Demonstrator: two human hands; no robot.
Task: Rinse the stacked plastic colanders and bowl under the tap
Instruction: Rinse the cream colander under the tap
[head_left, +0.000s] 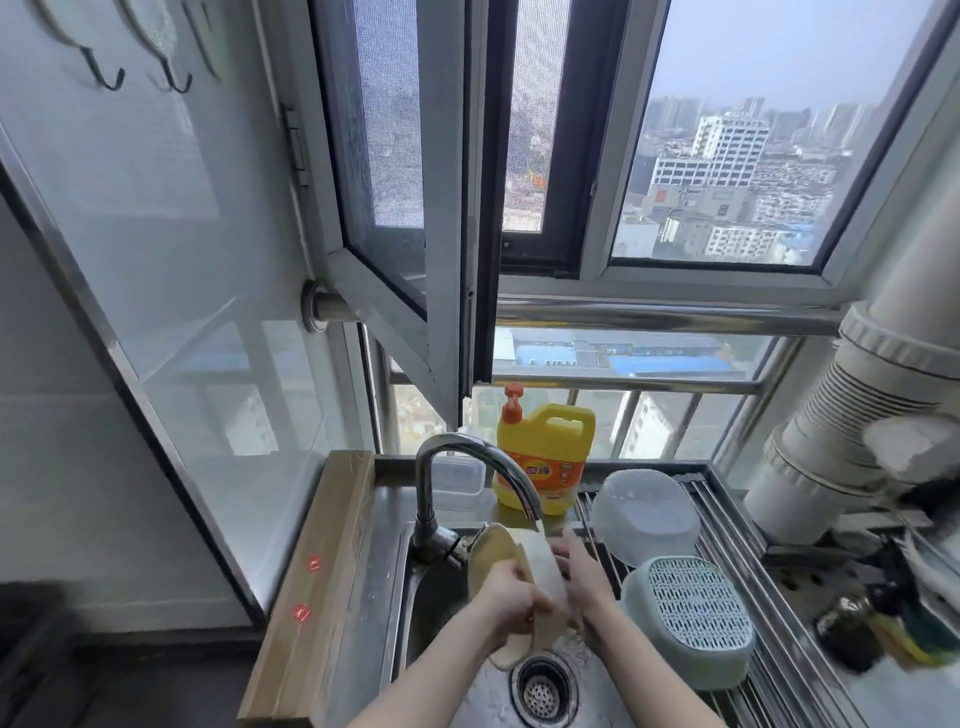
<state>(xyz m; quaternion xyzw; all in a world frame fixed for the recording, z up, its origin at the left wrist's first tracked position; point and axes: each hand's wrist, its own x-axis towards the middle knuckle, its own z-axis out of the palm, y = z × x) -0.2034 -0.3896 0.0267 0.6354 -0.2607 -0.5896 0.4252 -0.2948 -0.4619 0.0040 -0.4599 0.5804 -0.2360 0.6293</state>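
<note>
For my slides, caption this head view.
Both hands hold beige colanders under the tap over the sink.

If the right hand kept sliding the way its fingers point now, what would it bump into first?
The right hand points up and away toward the tap, alongside the beige colander held under it. It would probably meet the colander's rim first, then the tap spout, though depth is hard to judge.

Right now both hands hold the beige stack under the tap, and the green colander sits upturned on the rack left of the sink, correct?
Not quite: the head view shows the green colander upturned on the rack right of the sink, not left. Both hands, left and right, do hold the beige stack under the tap.
</note>
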